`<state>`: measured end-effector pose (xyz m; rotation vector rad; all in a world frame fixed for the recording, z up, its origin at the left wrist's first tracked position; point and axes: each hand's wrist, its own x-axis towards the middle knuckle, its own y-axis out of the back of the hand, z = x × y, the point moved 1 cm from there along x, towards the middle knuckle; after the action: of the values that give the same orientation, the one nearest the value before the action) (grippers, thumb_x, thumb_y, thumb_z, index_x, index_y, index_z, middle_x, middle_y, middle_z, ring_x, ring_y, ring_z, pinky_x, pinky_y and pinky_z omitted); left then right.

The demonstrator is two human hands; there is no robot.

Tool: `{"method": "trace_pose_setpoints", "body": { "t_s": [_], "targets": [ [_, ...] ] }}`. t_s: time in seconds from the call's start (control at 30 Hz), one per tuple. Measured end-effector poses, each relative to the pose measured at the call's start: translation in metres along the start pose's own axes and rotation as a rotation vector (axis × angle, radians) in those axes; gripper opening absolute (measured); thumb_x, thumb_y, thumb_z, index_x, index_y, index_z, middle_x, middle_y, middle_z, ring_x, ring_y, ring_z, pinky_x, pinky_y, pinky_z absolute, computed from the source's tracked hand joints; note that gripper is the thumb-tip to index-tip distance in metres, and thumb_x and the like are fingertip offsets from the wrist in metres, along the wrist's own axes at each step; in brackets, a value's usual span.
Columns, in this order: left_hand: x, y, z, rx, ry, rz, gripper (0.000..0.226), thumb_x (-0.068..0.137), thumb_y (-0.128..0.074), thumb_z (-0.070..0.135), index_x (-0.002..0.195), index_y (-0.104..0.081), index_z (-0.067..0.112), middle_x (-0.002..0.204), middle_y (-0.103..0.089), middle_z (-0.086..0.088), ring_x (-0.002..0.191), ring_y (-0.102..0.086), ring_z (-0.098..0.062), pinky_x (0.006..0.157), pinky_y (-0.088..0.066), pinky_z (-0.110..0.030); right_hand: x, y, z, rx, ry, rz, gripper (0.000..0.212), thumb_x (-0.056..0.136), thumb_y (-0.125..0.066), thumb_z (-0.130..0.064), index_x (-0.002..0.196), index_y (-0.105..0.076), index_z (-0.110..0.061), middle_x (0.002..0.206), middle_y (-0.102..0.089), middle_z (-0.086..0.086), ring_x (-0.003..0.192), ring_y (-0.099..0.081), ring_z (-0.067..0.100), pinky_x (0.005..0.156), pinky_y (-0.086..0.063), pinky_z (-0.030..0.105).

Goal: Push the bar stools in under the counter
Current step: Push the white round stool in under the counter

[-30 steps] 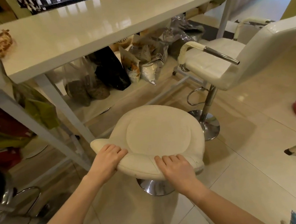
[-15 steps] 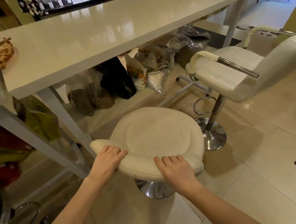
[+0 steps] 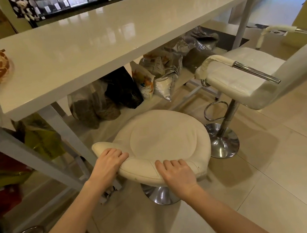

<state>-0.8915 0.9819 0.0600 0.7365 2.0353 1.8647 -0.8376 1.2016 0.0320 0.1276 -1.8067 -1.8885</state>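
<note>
Gripping the round stool's (image 3: 164, 142) low backrest, the left hand (image 3: 109, 164) and right hand (image 3: 178, 174) are curling over its padding. Its chrome base (image 3: 160, 194) is risking catching the tabletop's leg (image 3: 67, 135), probably tipping it.

Hands: I had my left hand (image 3: 109, 162) and right hand (image 3: 177, 173) gripping the round stool (image 3: 162, 144) backrest.
Counter (image 3: 100, 45): stool just short of its edge.

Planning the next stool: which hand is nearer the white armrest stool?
Right. The right hand grips the round stool's low back on the side toward the armrest stool; the left hand grips the far end, by the counter leg.
</note>
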Motion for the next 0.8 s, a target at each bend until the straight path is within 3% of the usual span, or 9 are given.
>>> {"method": "trace_pose_setpoints", "body": {
  "t_s": [0.1,0.2,0.33,0.8],
  "targets": [
    [0.002,-0.001,-0.003,-0.02,-0.014,0.015,0.059,0.034,-0.089,0.003,0.086,-0.066,0.019,0.075,-0.066,-0.001,0.069,-0.064,-0.021,0.082,-0.034,-0.029,0.005,-0.001,0.002,0.011,-0.003,0.008,0.049,0.041,-0.075,-0.008,0.089,-0.066,-0.014,0.054,-0.055,-0.001,0.042,-0.051,0.018,0.043,-0.043,0.025],
    [0.003,0.0,-0.002,-0.054,-0.016,0.025,0.058,0.035,-0.091,0.009,0.087,-0.066,0.022,0.077,-0.067,0.001,0.072,-0.064,-0.019,0.08,-0.047,-0.03,0.006,-0.001,0.004,0.021,-0.001,-0.013,0.05,0.041,-0.076,-0.009,0.09,-0.067,-0.014,0.056,-0.057,-0.001,0.044,-0.052,0.018,0.044,-0.044,0.025],
    [0.004,0.003,0.001,-0.068,-0.031,0.04,0.059,0.036,-0.09,0.005,0.089,-0.066,0.019,0.078,-0.067,-0.002,0.073,-0.065,-0.022,0.079,-0.052,-0.034,0.003,0.0,0.007,0.031,-0.007,-0.036,0.053,0.043,-0.078,-0.008,0.094,-0.065,-0.014,0.058,-0.058,-0.001,0.046,-0.054,0.018,0.045,-0.044,0.027],
    [0.01,0.001,0.072,-0.033,0.112,-0.032,0.053,0.042,-0.083,0.01,0.091,-0.061,0.018,0.079,-0.064,-0.003,0.074,-0.063,-0.024,0.075,-0.046,-0.035,-0.018,-0.001,0.086,0.11,0.194,-0.046,0.053,0.051,-0.075,-0.008,0.102,-0.058,-0.013,0.065,-0.06,0.001,0.054,-0.056,0.022,0.049,-0.046,0.032]
  ]
}}
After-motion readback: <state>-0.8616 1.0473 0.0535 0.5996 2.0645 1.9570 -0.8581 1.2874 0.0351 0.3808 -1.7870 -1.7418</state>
